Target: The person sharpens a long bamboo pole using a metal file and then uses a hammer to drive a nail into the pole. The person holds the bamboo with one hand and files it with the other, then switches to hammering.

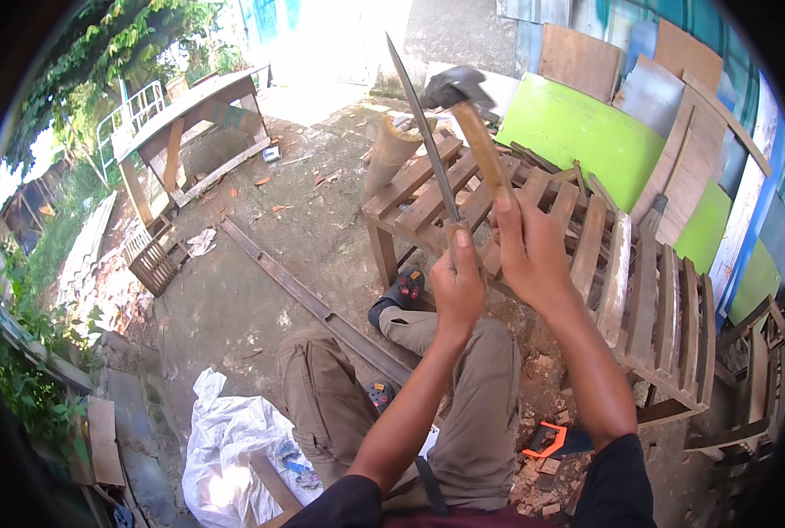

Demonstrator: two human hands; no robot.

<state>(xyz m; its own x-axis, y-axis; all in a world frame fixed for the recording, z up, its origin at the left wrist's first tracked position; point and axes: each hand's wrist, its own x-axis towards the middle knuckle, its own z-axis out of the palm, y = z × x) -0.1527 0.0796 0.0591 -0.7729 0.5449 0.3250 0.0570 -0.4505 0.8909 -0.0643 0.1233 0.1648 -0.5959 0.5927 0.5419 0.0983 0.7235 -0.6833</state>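
My left hand (457, 280) is closed round the short handle of a long, narrow, pointed metal blade (428, 136), which rises upward and leans left. My right hand (530, 249) grips the wooden handle of a hammer (483, 145) just beside it. The hammer's dark metal head is slightly blurred and sits close to the right of the blade; whether they touch I cannot tell. Both tools are held over the near-left end of a slatted wooden bench (608, 273). My legs in brown trousers (476, 378) are below my forearms.
A rough cylindrical wood piece (390, 157) stands at the bench's far-left corner. An orange-handled saw (546, 440) lies among wood chips at lower right. A long metal channel (322, 308) crosses the ground. White sacking (234, 444) lies at left; a wooden table (194, 132) stands farther back.
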